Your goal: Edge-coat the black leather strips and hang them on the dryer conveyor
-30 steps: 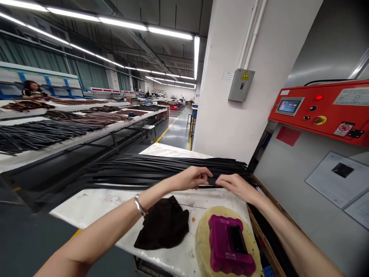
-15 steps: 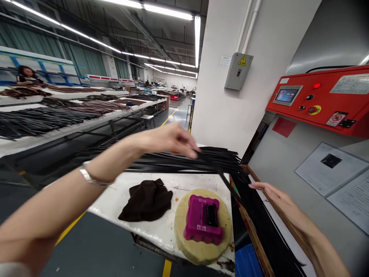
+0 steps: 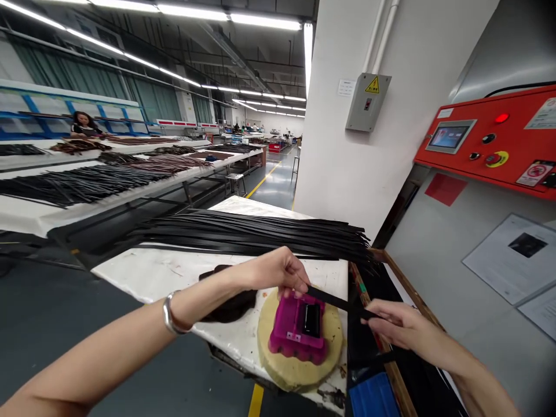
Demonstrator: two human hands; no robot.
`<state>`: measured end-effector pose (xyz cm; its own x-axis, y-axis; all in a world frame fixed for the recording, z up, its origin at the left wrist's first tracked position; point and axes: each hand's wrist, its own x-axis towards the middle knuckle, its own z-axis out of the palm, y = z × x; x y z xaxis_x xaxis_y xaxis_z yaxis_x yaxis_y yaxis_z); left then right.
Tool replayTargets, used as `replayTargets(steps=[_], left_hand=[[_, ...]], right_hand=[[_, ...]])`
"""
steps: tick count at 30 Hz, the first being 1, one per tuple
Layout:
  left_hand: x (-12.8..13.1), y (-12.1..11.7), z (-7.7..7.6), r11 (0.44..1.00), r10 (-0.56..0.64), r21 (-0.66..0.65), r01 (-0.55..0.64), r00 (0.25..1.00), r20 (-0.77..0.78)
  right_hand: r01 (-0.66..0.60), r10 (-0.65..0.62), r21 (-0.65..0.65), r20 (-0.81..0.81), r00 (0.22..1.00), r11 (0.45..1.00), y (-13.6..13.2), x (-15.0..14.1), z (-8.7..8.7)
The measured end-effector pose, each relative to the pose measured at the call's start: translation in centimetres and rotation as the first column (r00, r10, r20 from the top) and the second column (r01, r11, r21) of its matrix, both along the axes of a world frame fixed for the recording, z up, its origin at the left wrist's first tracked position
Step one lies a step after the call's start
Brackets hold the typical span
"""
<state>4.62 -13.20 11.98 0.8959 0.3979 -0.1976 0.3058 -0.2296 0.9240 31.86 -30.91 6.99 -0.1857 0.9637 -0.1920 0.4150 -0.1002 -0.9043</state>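
Black strip (image 3: 336, 301) pinched between both hands

The strip runs straight and slopes down from the left hand (image 3: 293, 275) to the right hand (image 3: 393, 321), each gripping it between thumb and fingers; its course beyond the right hand is unclear. It crosses above the right side of a round yellow block (image 3: 295, 373), which bears a magenta box (image 3: 282, 341) with a glossy black insert (image 3: 311, 319). The block sits on a white-topped table (image 3: 143, 266), near a dark brown cloth (image 3: 238, 307) partly hidden by the left forearm (image 3: 200, 301). Beyond lies a bundle of black strips (image 3: 243, 231). A red control panel (image 3: 469, 147) stands at right.
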Motion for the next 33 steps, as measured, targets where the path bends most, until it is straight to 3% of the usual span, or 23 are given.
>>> replayTargets(steps=[4,6,9,12,14,16,21,26,33], left_hand=[[0.3,-1.9,-2.1,0.99,0.075,-0.119,-0.075,0.997,-0.007],[-0.3,-2.5,-2.4,0.991,0.109,-0.069,-0.11,0.994,-0.018],[-1.7,-3.5,-2.9,0.971,0.123,0.204,-0.122,0.992,0.006],[-2.7,-4.5,-3.8,0.842,0.097,0.524,-0.126,0.992,0.082],[-3.0,-5.0,-4.6,0.757,0.068,0.643,-0.118,0.993,0.102],[-3.0,-5.2,-5.3,0.705,0.059,0.701,-0.108,0.994,0.093],[-3.2,-5.2,-6.4,0.638,0.076,0.763,-0.103,0.995,0.071],[-2.9,-5.4,-6.9,0.62,0.069,0.779,-0.094,0.995,0.065],[-3.0,-5.4,-6.3,0.624,0.06,0.775,-0.096,0.995,0.074]], right_hand=[[0.025,-0.02,0.11,-0.041,0.999,0.994,2.2,-4.2,0.0],[0.027,-0.032,0.186,0.029,0.999,0.982,2.4,-5.4,-0.4],[0.032,-0.071,0.273,0.132,0.989,0.961,2.0,-6.2,-1.4],[0.031,-0.114,0.4,0.185,0.976,0.916,1.5,-6.7,-3.0],[0.01,-0.132,0.487,0.217,0.967,0.873,1.5,-7.0,-4.1],[-0.027,-0.155,0.566,0.27,0.95,0.824,1.6,-7.4,-5.1],[-0.082,-0.214,0.647,0.365,0.906,0.758,2.2,-7.5,-6.7],[-0.101,-0.208,0.639,0.39,0.897,0.762,1.9,-7.0,-6.7],[-0.095,-0.218,0.647,0.387,0.896,0.757,1.8,-7.1,-6.3]])
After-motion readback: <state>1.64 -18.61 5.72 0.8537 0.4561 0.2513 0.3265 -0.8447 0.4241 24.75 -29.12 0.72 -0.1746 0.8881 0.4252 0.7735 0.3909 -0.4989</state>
